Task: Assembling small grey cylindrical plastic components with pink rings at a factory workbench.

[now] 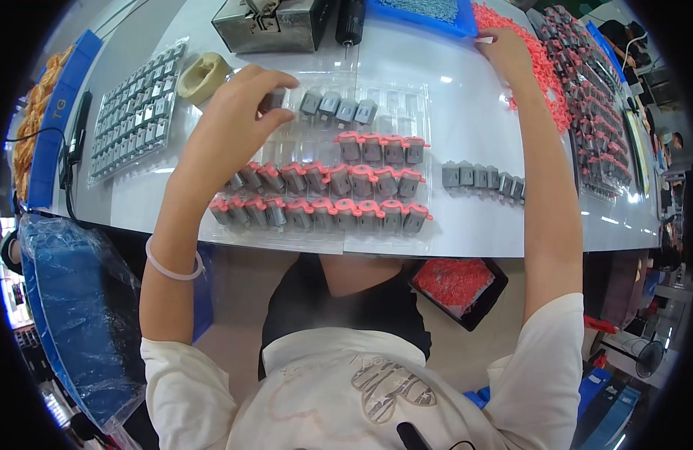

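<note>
My left hand point(238, 112) rests over the upper left of a clear plastic tray point(391, 94), fingers pinched on a small grey motor point(274, 99). The tray holds rows of small grey motors, several with red caps point(376, 180), and a few bare grey ones point(339, 106) in the top row. My right hand point(504, 51) reaches far to the upper right, fingertips in a pile of red plastic caps point(545, 75). Whether it holds a cap is hidden.
A short row of grey motors point(481, 178) lies right of the tray. Another tray of capped motors point(594, 112) sits far right, a tray of grey parts point(133, 109) at left. A roll of tape point(202, 75), metal box point(271, 26), blue bin point(429, 15) stand behind. Black tray of red caps point(457, 289) below the table edge.
</note>
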{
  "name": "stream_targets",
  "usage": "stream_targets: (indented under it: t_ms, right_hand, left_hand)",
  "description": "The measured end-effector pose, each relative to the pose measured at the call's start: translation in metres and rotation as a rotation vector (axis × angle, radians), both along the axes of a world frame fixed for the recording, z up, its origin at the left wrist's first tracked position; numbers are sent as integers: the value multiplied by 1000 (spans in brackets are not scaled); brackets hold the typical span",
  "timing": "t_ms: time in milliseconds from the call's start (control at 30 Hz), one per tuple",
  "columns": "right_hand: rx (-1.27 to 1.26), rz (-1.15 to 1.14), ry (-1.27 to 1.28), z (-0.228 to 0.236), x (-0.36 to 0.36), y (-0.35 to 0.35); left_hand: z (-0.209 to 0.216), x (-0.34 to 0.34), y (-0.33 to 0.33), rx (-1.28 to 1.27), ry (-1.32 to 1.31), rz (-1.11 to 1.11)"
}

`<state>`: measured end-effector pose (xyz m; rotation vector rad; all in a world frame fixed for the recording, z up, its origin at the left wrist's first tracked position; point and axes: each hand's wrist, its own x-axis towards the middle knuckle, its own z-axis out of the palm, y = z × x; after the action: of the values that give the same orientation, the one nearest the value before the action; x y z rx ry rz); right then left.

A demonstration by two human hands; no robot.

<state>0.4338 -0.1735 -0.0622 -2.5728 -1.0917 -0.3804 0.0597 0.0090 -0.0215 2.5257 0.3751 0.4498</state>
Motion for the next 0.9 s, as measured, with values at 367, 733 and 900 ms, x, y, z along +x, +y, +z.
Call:
stream_targets:
  t_ms: [367,733,900]
  right_hand:
    - [-51,136,-109,7,-15,-15]
    - [-176,151,-80,12,-9,-31]
    - [-85,234,-176,45,-72,-44]
  left_hand:
    - [11,-76,-74,-1103,-371,31]
    - [-14,-115,-135,-1374,-386,57]
    - [-15,-116,-143,-1464,-438,31]
